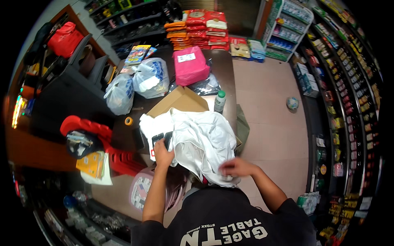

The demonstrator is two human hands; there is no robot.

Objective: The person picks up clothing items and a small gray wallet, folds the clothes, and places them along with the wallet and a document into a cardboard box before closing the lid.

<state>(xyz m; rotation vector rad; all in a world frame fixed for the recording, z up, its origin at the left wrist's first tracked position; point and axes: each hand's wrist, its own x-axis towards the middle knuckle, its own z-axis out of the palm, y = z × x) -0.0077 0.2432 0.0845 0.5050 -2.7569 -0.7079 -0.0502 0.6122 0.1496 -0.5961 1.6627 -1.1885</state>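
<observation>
A white cloth garment (pixel 212 132) lies heaped before me, its neck or hem opening towards my body. On its left part my left hand (pixel 163 153) rests with the fingertips at a dark rectangular patch (pixel 168 138); I cannot tell if this is a print or a separate object. My right hand (pixel 238 167), blurred, is at the garment's near right edge, fingers bent. Whether either hand grips the cloth is not plain. An opened cardboard box (pixel 181 100) shows behind the garment and partly under it.
On the dark table (pixel 229 80) are a green-capped bottle (pixel 219 101), a pink parcel (pixel 190 66), plastic bags (pixel 151 78) and an orange tape roll (pixel 128 121). Left is a red plastic chair (pixel 123 160); by my left arm, a pink-rimmed stool (pixel 140 192). Stocked shelves (pixel 347 101) line the right.
</observation>
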